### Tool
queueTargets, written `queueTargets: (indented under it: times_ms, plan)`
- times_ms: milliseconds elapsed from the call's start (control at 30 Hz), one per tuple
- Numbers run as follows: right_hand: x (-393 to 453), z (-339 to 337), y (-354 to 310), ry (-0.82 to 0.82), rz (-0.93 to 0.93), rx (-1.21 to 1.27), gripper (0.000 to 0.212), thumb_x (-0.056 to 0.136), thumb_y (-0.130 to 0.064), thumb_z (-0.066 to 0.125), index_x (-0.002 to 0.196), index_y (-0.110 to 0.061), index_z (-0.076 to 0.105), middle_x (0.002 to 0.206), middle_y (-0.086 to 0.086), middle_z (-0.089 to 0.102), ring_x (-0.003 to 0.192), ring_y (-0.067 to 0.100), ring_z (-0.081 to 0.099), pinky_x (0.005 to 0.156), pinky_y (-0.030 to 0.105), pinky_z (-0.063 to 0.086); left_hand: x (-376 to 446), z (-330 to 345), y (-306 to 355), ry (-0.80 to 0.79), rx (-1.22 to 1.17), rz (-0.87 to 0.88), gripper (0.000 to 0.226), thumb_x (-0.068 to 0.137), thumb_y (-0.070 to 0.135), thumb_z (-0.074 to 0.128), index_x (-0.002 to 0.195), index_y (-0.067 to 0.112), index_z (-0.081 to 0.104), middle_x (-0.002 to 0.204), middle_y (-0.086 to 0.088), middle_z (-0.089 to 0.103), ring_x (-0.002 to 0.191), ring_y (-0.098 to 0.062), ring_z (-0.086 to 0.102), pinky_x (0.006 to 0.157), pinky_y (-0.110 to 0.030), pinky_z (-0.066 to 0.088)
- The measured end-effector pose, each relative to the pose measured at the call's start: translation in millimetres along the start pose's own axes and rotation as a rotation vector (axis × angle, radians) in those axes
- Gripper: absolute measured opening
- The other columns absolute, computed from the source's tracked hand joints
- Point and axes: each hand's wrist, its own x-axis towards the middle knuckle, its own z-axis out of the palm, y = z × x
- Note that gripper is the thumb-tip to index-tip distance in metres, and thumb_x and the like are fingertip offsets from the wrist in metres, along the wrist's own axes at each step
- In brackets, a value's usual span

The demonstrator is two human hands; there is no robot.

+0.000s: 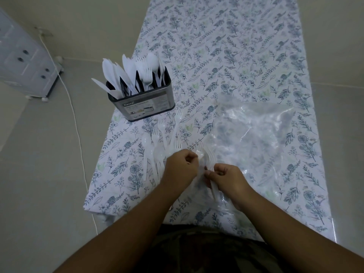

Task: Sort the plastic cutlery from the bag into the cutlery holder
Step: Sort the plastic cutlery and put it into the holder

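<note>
Our cutlery holder [146, 104] stood packed with white knives, forks and spoons, clear bag [252, 134] lay flat on the table [246, 56], our right hand [226, 179] gripped a bundle of forks [209, 166], left hand [182, 167] pinched closed at their tines, loose forks [167, 133] just beside our fingers [192, 155].

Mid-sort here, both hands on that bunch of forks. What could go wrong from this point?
The right hand and left hand pinch several forks together; one could slip out. The cutlery holder sits near the table's left edge and is crowded, so pushing more in might tip it or knock knives out. The loose cutlery blends with the tablecloth, easy to miss.
</note>
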Motion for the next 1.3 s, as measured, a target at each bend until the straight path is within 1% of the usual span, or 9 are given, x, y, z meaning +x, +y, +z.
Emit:
queueTargets:
  times_ms: [67, 267, 400, 500, 567, 800, 933, 1000, 1300]
  plan:
    - [-2, -7, 3, 0.022, 0.008, -0.026, 0.038, 0.092, -0.012, 0.075, 0.060, -0.007, 0.054, 0.058, 0.009, 0.056, 0.061, 0.027, 0.058, 0.061, 0.039, 0.052, 6, -1, 1, 0.099, 0.108, -0.007, 0.008, 0.090, 0.022, 0.067, 0.093, 0.015, 0.071, 0.074, 0.010, 0.066, 0.065, 0.001, 0.062, 0.057, -0.008, 0.048]
    - [-10, -21, 11, 0.003, 0.035, 0.034, 0.033, 0.090, -0.012, 0.077, 0.066, -0.008, 0.056, 0.064, 0.013, 0.066, 0.079, 0.032, 0.076, 0.082, 0.056, 0.059, 24, 15, 15, 0.061, 0.279, -0.069, 0.019, 0.087, 0.033, 0.072, 0.090, 0.016, 0.063, 0.076, 0.008, 0.060, 0.068, -0.003, 0.056, 0.056, -0.019, 0.040]
    - [-11, -22, 10, -0.009, 0.049, 0.055, 0.031, 0.091, -0.013, 0.076, 0.061, -0.011, 0.067, 0.078, 0.021, 0.075, 0.084, 0.042, 0.074, 0.085, 0.056, 0.059, 26, 20, 16, 0.046, 0.353, -0.086, 0.027, 0.089, 0.023, 0.066, 0.065, 0.020, 0.055, 0.063, 0.007, 0.055, 0.070, -0.018, 0.063, 0.060, -0.026, 0.045]
    - [-8, -21, 8, 0.000, 0.072, 0.116, 0.033, 0.090, -0.012, 0.077, 0.061, -0.010, 0.061, 0.084, 0.036, 0.068, 0.079, 0.034, 0.074, 0.083, 0.053, 0.059, 21, 17, 12, 0.054, 0.333, -0.099, 0.023, 0.092, 0.021, 0.062, 0.070, 0.019, 0.056, 0.066, 0.009, 0.055, 0.068, -0.013, 0.059, 0.052, -0.020, 0.036]
    - [-6, -20, 6, 0.015, 0.076, 0.163, 0.031, 0.089, -0.012, 0.078, 0.069, -0.008, 0.054, 0.077, 0.029, 0.057, 0.086, 0.039, 0.076, 0.083, 0.055, 0.059, 15, 15, 13, 0.075, 0.323, -0.075, 0.016, 0.094, 0.024, 0.062, 0.080, 0.019, 0.055, 0.072, 0.008, 0.056, 0.067, -0.008, 0.055, 0.051, -0.017, 0.032]
    - [-4, -14, 2, 0.035, 0.136, 0.230, 0.039, 0.087, -0.009, 0.079, 0.060, -0.017, 0.053, 0.085, 0.020, 0.072, 0.094, 0.036, 0.077, 0.078, 0.048, 0.052, -2, 7, 2, -0.047, 0.418, 0.024, 0.014, 0.088, 0.023, 0.070, 0.092, 0.018, 0.058, 0.081, 0.003, 0.063, 0.076, -0.015, 0.061, 0.066, -0.028, 0.054]
    - [-8, -10, -4, 0.028, 0.141, 0.233, 0.018, 0.086, -0.014, 0.082, 0.085, -0.003, 0.068, 0.090, 0.029, 0.074, 0.088, 0.037, 0.068, 0.077, 0.046, 0.046, -4, -2, 5, 0.007, 0.257, 0.031, 0.011, 0.087, 0.019, 0.071, 0.096, 0.017, 0.065, 0.083, 0.006, 0.069, 0.071, -0.002, 0.062, 0.061, -0.010, 0.048]
    - [-9, -7, -8, 0.016, 0.138, 0.251, 0.016, 0.087, -0.012, 0.080, 0.079, -0.004, 0.070, 0.089, 0.027, 0.075, 0.086, 0.037, 0.069, 0.079, 0.051, 0.052, -8, -6, 10, 0.005, 0.138, 0.005, 0.015, 0.085, 0.021, 0.074, 0.099, 0.024, 0.068, 0.083, 0.009, 0.071, 0.071, 0.002, 0.065, 0.060, -0.005, 0.045]
    - [-6, 11, -14, -0.070, 0.000, 0.101, 0.036, 0.097, -0.027, 0.068, 0.069, -0.007, 0.058, 0.072, 0.015, 0.055, 0.074, 0.029, 0.057, 0.071, 0.051, 0.053, -23, -7, 5, -0.041, -0.197, -0.050, 0.027, 0.089, 0.020, 0.074, 0.116, 0.016, 0.074, 0.107, 0.001, 0.076, 0.093, -0.004, 0.072, 0.086, -0.027, 0.060]
